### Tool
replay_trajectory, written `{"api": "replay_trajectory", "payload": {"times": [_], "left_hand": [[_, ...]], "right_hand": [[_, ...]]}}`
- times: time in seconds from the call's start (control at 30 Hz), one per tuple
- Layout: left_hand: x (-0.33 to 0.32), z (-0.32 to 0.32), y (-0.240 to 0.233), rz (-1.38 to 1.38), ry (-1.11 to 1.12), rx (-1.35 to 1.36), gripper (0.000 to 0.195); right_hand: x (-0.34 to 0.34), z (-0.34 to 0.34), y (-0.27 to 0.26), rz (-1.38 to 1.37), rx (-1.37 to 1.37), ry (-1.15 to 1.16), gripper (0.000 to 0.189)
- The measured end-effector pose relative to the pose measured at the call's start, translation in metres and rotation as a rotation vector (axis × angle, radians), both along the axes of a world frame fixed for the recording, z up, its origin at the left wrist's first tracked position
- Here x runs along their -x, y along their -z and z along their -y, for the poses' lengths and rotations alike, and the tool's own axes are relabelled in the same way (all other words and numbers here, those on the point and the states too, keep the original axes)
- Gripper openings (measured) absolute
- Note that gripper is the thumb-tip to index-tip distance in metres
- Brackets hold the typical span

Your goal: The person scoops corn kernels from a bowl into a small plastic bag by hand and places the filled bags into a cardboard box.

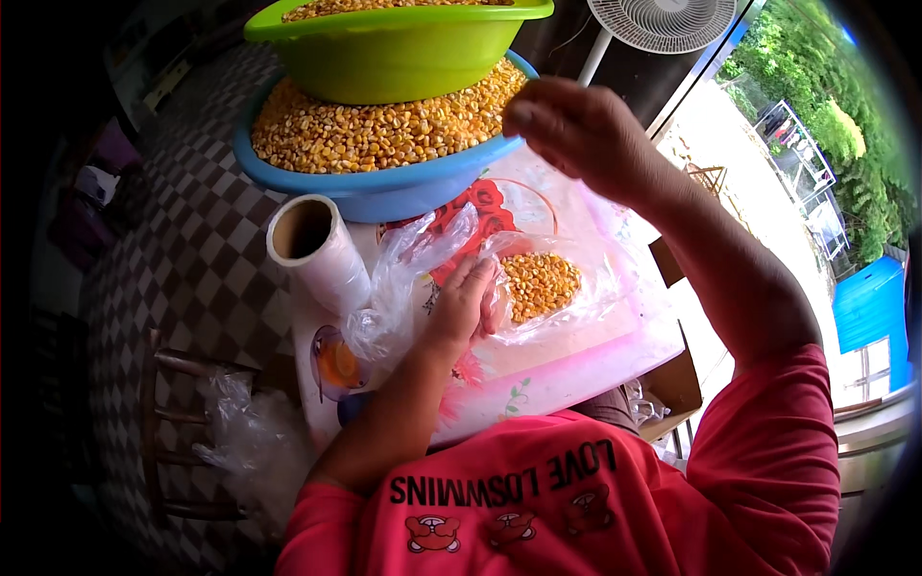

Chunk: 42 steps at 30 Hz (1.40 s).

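Note:
A clear plastic bag [594, 288] lies on its side on the table, with a heap of yellow corn kernels [540, 286] inside. My left hand [464, 301] grips the bag near its left edge, thumb on top. Higher up, my right hand [569, 133] hovers with curled fingers beside the rim of a blue basin [374, 191]; whether it holds anything is hidden. Loose corn kernels [382, 137] fill that basin. A lime-green basin [396, 57], also with corn in it, rests on top of them.
Left of my hand stands a roll of clear plastic bags [328, 266], near crumpled plastic [389, 302]. A flower-patterned cover [555, 367] lies over the table. Beyond are a white fan [666, 21], a wooden chair [191, 432] with plastic, and a cardboard box [673, 392] at right.

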<state>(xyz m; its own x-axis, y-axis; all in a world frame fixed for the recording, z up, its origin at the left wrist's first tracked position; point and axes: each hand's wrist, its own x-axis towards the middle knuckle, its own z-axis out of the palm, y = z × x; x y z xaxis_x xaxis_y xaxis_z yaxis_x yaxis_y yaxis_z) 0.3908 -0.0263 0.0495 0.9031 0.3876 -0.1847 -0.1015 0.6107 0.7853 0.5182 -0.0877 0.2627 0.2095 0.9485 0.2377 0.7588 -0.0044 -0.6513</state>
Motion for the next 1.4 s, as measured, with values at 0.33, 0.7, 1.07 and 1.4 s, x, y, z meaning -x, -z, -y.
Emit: {"api": "replay_trajectory", "payload": {"times": [0.33,0.7,1.07,1.4], "left_hand": [[-0.004,0.006,0.003,0.004,-0.009,-0.039,0.018],[-0.003,0.005,0.0,0.053,0.012,-0.007,0.017],[-0.002,0.004,0.001,0.053,0.022,-0.045,0.02],[-0.003,0.001,0.005,0.066,0.07,-0.017,0.021]], "right_hand": [[-0.037,0.059,0.136,0.112,0.298,-0.025,0.018],[-0.059,0.076,0.131,0.325,0.276,0.026,0.01],[-0.051,0.08,0.112,0.365,0.307,0.015,0.013],[-0.023,0.026,0.046,0.275,-0.126,0.08,0.011]]}}
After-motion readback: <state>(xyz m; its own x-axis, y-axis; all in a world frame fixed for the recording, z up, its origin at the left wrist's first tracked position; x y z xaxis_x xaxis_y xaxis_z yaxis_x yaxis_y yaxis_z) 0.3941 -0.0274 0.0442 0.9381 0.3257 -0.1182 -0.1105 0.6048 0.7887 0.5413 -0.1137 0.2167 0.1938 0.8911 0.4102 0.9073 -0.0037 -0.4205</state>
